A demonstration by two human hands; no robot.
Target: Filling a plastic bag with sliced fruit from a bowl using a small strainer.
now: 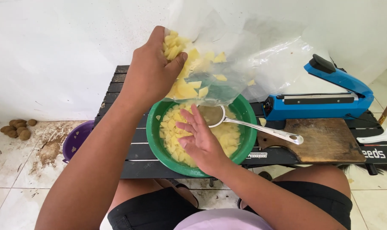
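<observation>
- A clear plastic bag (227, 55) is held up over the green bowl (153, 127) by the left hand (148, 72).
- The fingers (176, 64) of the left hand are closed tight on one side of the bag's mouth. A bunch of yellow potato pieces (187, 87) is pressed under them, through the plastic.
- The right hand (200, 138) is held flat and open over the bowl. Nothing is gripped by it. Its fingers are spread wide, just under the bag and just above the wet pieces in the bowl.
- More potato pieces are seen inside the bag, mostly beside and below the left fingers. The rest are lying in the bowl, in water.
- The bag is held on one side only, so it could be tipped. Pieces could then be dropped past the bowl's rim onto the black tabletop (136, 153) or the dirty floor (14, 170).
- The plastic looks wet and thin. It could be let slip from the left fingers, and the whole load could be spilled.
- A metal strainer (212, 116) is resting in the bowl, with its handle sticking out over the wooden cutting board (330, 140). It could be bumped by the right hand and water could be splashed.
- A blue bag sealer (321, 98) is standing close behind. It could be wetted by a splash.
</observation>
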